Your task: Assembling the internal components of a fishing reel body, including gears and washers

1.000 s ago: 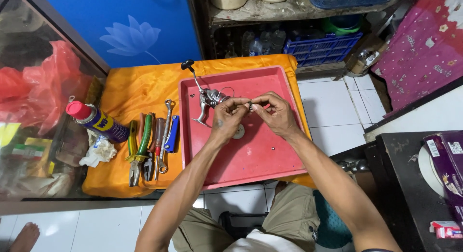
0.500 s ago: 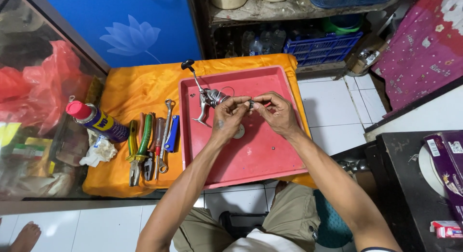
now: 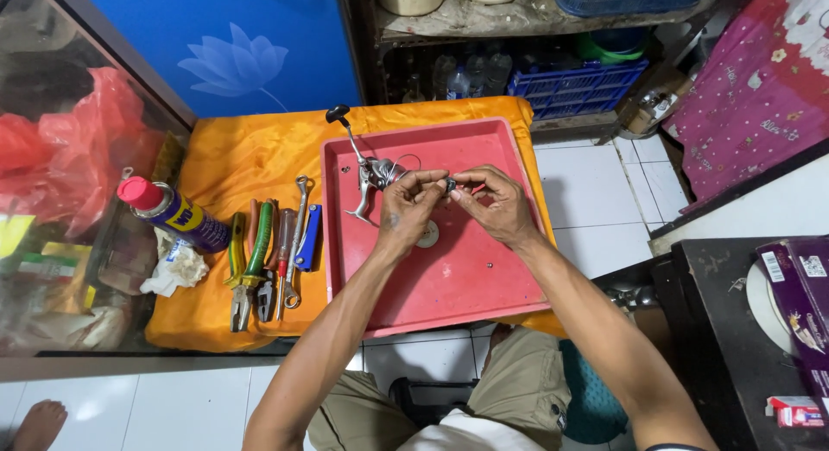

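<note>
Both my hands meet over a red plastic tray [image 3: 484, 278] that lies on an orange cloth [image 3: 250, 157]. My left hand [image 3: 408, 205] and my right hand [image 3: 492, 200] pinch a small dark metal part [image 3: 450, 185] between their fingertips. Just left of my left hand lies a silver fishing reel body with a long crank handle [image 3: 363, 170] and a black knob. A small round washer [image 3: 428, 236] rests on the tray under my left wrist. A tiny dark piece [image 3: 489, 264] sits on the tray lower down.
A row of hand tools [image 3: 268, 257] with pliers, screwdrivers and a wrench lies left of the tray. A blue spray can with a red cap [image 3: 173, 213] and a crumpled rag [image 3: 177, 269] are further left. Red plastic bags, a shelf with blue crates and a dark table surround the spot.
</note>
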